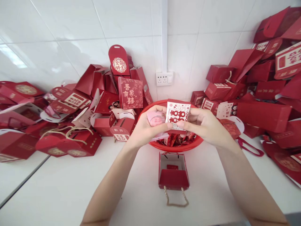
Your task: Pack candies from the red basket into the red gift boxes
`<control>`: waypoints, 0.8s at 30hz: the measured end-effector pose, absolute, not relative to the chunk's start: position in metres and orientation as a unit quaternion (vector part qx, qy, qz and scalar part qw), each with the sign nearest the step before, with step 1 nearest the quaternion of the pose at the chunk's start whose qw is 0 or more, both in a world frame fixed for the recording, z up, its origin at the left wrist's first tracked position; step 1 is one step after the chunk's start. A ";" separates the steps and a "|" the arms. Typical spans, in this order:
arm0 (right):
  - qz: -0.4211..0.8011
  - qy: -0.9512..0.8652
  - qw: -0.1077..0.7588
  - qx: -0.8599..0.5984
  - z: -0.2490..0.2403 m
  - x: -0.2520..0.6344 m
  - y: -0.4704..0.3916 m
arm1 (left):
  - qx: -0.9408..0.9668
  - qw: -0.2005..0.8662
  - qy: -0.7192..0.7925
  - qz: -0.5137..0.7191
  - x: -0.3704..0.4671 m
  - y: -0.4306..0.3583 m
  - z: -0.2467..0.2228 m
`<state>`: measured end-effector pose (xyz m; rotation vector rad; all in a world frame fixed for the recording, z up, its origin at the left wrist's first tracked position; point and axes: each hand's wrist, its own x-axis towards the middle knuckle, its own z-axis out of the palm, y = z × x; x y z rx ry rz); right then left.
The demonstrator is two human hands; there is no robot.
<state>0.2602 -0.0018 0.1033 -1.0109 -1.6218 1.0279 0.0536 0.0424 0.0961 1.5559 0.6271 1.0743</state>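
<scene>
My left hand (147, 127) is closed around a pink wrapped packet (156, 119), its thumb also touching the left edge of a small red and white packet (178, 116). That red and white packet, printed with red characters, is gripped from the right by my right hand (203, 124). Both hands are over a red plastic basket (178, 147) that holds red wrapped pieces. In front of the basket, an open red box (174, 179) with a rope handle lies on the white table; a small red item (172, 167) is inside it.
Red gift boxes are heaped at the left (80, 144) and at the right (263, 113). An upright red box (130, 94) leans behind the basket's left side. A wall socket (164, 78) is on the white tiled wall.
</scene>
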 end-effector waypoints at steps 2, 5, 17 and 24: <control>0.429 -0.666 0.464 -0.396 0.102 0.264 0.000 | 0.659 0.549 0.260 0.443 0.050 0.041 0.099; 0.416 -0.660 0.487 -0.392 0.103 0.271 0.000 | 0.679 0.557 0.265 0.398 0.045 0.040 0.103; 0.512 -0.613 0.476 -0.368 0.108 0.278 -0.003 | 0.609 0.574 0.293 0.463 0.047 0.045 0.101; 0.527 -0.610 0.470 -0.360 0.109 0.280 -0.002 | 0.598 0.607 0.265 0.451 0.047 0.047 0.097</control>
